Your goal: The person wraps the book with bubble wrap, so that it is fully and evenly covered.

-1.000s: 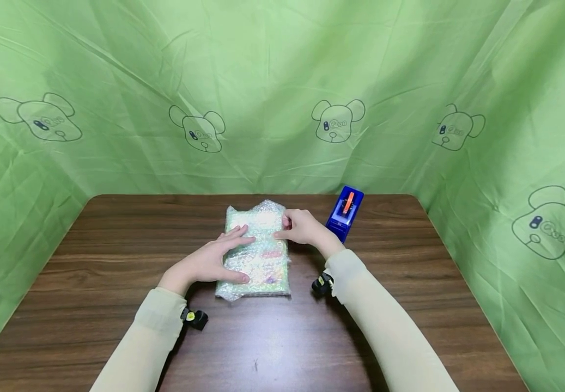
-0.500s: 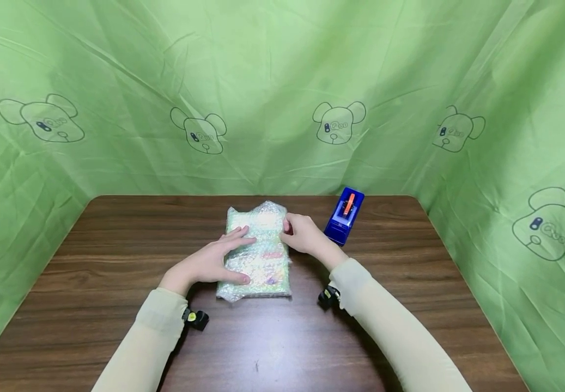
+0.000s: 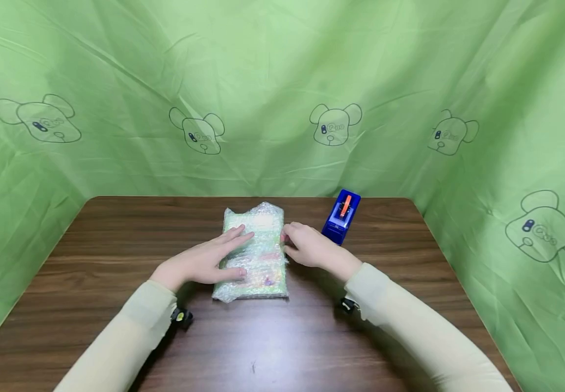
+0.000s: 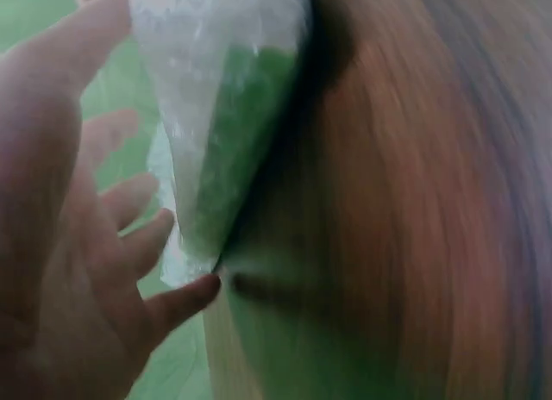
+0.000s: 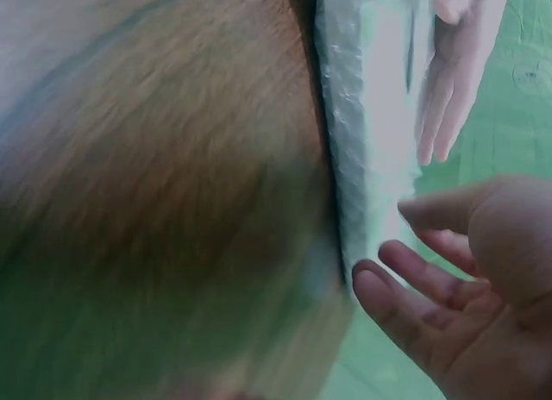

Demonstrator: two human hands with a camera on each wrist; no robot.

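A flat, rectangular package in bubble wrap (image 3: 262,261) lies on the brown table. Pale green and coloured print shows faintly through the wrap, but what is inside cannot be made out. My left hand (image 3: 204,261) rests over the package's left side, fingers and thumb spread on its top. At the package's right edge is my right hand (image 3: 314,247), its fingertips close to the wrap. In the right wrist view that hand's thumb (image 5: 440,209) and fingers are loosely bent and apart, pinching nothing. The wrapped package (image 4: 233,115) also fills the upper middle of the left wrist view.
A blue tape dispenser-like device (image 3: 342,218) with an orange part stands behind my right hand, near the table's back edge. The wood-grain table (image 3: 115,234) is bordered by green cloth (image 3: 262,81) printed with mouse-like heads.
My right hand has slid toward me along the package's right edge, its thumb coming off the top. The left hand stays on the package. The view has shifted slightly.
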